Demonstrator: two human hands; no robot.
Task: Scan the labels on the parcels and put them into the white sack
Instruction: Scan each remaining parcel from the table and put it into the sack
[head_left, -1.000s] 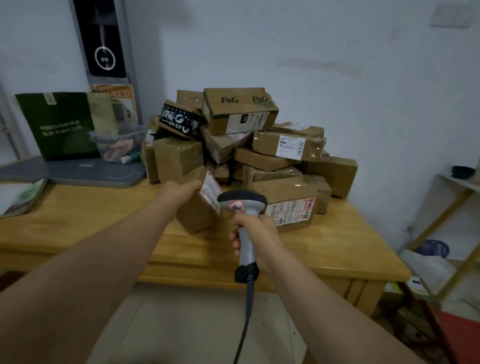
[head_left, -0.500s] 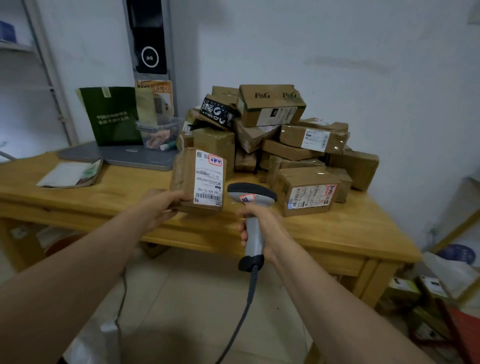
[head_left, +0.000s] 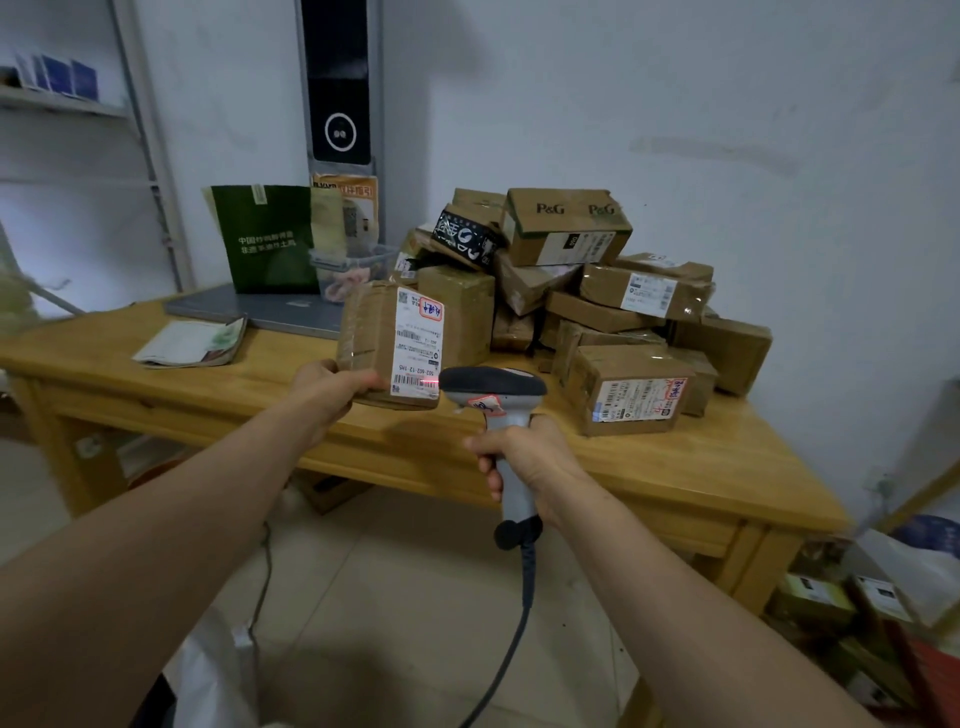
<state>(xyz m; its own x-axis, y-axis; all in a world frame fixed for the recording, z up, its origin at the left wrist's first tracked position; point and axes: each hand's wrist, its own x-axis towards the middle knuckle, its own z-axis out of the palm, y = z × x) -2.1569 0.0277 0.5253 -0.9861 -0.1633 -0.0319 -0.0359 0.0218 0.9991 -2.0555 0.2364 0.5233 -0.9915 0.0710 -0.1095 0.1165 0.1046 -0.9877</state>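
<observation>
Nearest, at 7 o'clock by the floor tiles: a bit of the white sack (head_left: 208, 670), thin and crinkly. Hands apart, each one holding a thing. Gripping the smooth grey handle of the scanner (head_left: 511, 467) in the right hand (head_left: 530, 457) at 6 o'clock, fingers curled round it, a dark cord hanging down. Holding the bottom end of a brown cardboard parcel (head_left: 366, 332) in the left hand (head_left: 324, 387), at 9 o'clock from the scanner's rounded black head. Held upright over the yellow wooden table (head_left: 675, 467), shiny with tape, long white paper label (head_left: 418, 343) facing back. Thin red line glowing across the lowest barcode. Farther, at 1 o'clock: a lumpy pile of taped brown boxes (head_left: 597, 291) on the table. At 11 o'clock: a flat grey laptop (head_left: 260, 312) and a green bag (head_left: 270, 239).
</observation>
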